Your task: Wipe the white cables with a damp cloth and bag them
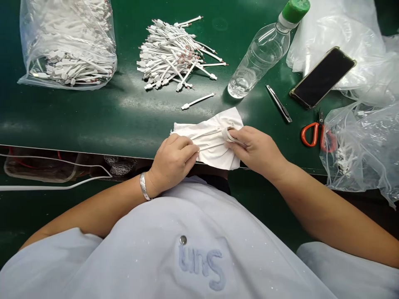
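A creased white cloth (215, 155) lies at the front edge of the green table, between my two hands. My left hand (174, 160) is closed, its thumb and fingertips pinched on the cloth's left part. Thin ridges run across the fabric from there; whether they are folds or a cable I cannot tell. My right hand (257, 149) pinches a folded-over part of the same cloth between thumb and fingers. Beyond the cloth lies a single short white cable (198, 101) with a connector at one end.
Behind is a pile of short white cables (174, 56), with a clear bag (71, 45) of more at left. To the right are a green-capped plastic bottle (260, 56), a utility knife (278, 104), a phone (322, 77), orange-handled scissors (313, 134) and plastic bags (364, 145).
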Available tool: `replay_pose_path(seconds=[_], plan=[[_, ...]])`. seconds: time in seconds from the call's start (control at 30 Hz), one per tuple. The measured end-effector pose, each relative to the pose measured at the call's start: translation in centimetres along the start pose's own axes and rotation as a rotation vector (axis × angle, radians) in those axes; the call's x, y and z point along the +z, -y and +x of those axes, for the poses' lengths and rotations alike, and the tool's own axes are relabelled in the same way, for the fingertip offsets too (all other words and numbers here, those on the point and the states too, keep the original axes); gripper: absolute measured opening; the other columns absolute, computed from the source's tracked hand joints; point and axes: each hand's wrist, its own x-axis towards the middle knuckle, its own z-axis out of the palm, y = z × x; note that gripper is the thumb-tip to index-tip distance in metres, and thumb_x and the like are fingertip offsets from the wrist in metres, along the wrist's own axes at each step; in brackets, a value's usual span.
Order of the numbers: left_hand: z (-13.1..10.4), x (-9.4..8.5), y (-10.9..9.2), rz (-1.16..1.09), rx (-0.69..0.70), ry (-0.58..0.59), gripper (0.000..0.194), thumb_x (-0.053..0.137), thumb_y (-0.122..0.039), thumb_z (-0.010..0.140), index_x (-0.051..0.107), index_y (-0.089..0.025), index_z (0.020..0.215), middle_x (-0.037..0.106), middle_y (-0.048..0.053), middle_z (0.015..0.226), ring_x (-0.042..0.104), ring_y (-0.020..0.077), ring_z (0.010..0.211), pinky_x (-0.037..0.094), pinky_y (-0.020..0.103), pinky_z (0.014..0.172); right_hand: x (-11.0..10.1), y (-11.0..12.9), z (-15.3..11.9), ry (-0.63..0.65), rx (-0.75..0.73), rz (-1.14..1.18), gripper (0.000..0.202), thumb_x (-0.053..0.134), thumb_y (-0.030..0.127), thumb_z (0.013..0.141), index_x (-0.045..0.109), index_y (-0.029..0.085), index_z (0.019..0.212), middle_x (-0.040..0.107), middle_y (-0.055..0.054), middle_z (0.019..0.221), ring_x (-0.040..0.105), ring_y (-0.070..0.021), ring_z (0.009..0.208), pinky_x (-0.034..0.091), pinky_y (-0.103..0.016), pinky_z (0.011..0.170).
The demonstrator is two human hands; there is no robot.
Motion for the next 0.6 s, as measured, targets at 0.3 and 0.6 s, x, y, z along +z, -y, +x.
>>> replay_pose_path(seconds=[0.3,0.6], plan=[[0.8,-1.1,-0.6,0.020,-0.190,0.178,0.014,0.055,-0.024,0.087,0.066,-0.015,0.086,0.060,0.006,0.083,0.049,0.0170,0.077,0.042,0.031,0.074,0.8,-0.8,-0.4,0.020,-0.001,0.037,0.018,0.054,0.025,0.088,0.070,0.023,0.097,0.063,-0.003,0.082,0.059,-0.0148,0.076,0.039,-0.024,0.060],[1.7,-1.6,-0.7,-0.068,-0.295,0.278,0.006,0.058,-0.020,0.084,0.061,-0.016,0.080,0.058,0.003,0.081,0.050,0.0169,0.079,0.038,0.031,0.074,0.6,-0.4,-0.9,-0.039,0.010,-0.031,0.021,0.051,0.028,0.090,0.070,0.022,0.097,0.058,-0.002,0.075,0.053,-0.0136,0.070,0.032,-0.024,0.055]])
